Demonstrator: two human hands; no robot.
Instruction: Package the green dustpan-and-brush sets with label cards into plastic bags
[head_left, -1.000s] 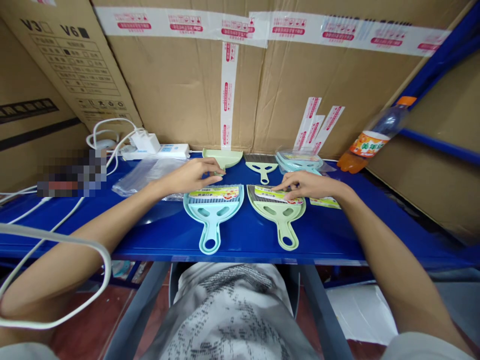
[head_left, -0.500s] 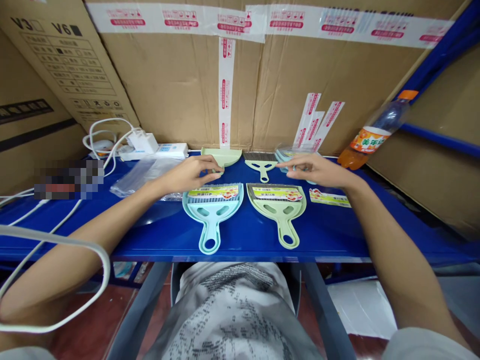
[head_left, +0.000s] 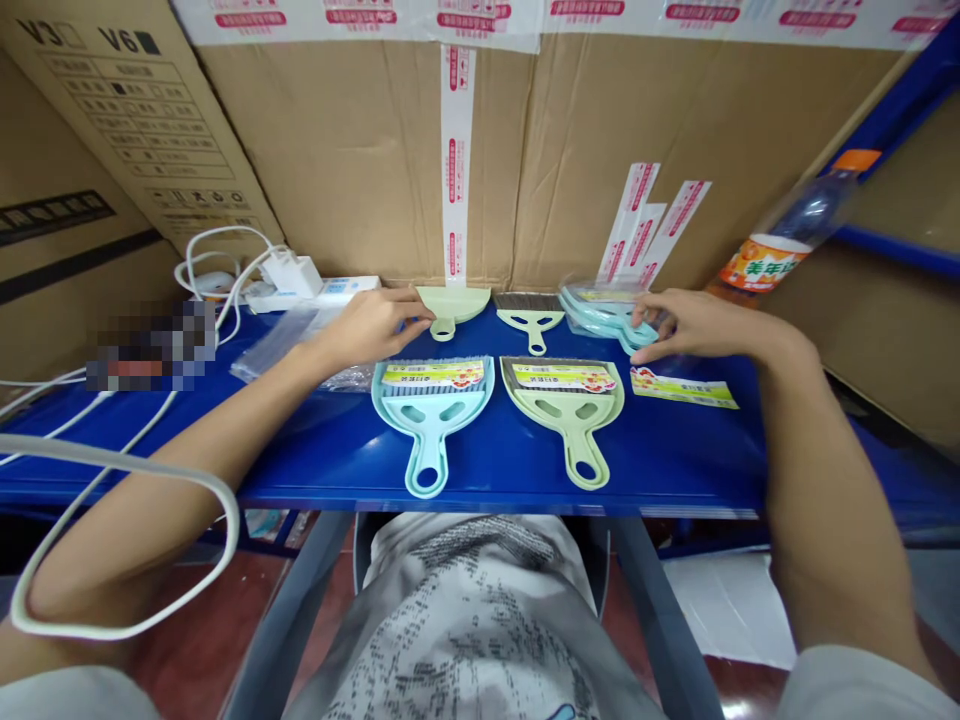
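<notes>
My left hand (head_left: 382, 325) is at the back of the table, its fingers loosely bent and slightly apart, next to the left edge of a light green dustpan (head_left: 459, 303). On the right, my right hand (head_left: 690, 325) has thumb and fingers around the handle end of a light blue dustpan-and-brush set (head_left: 596, 312) in a clear plastic bag. Between them lies a small green hand brush (head_left: 532, 320) with dark bristles. Nearer to me rest a blue dustpan with its brush (head_left: 429, 410) and a green dustpan with its brush (head_left: 568, 412), both bearing printed label cards.
A loose label card (head_left: 684, 388) lies below my right hand. Clear plastic bags (head_left: 277, 345) lie left, near a white power strip (head_left: 349, 290) and cables. An orange drink bottle (head_left: 776, 255) leans back right. Cardboard (head_left: 360, 160) walls the back. A white cable loops over my left forearm.
My left hand has drawn left from the green dustpan's handle. My right hand has shifted right, from above the bagged blue set to its handle end. The view has tilted slightly down.
</notes>
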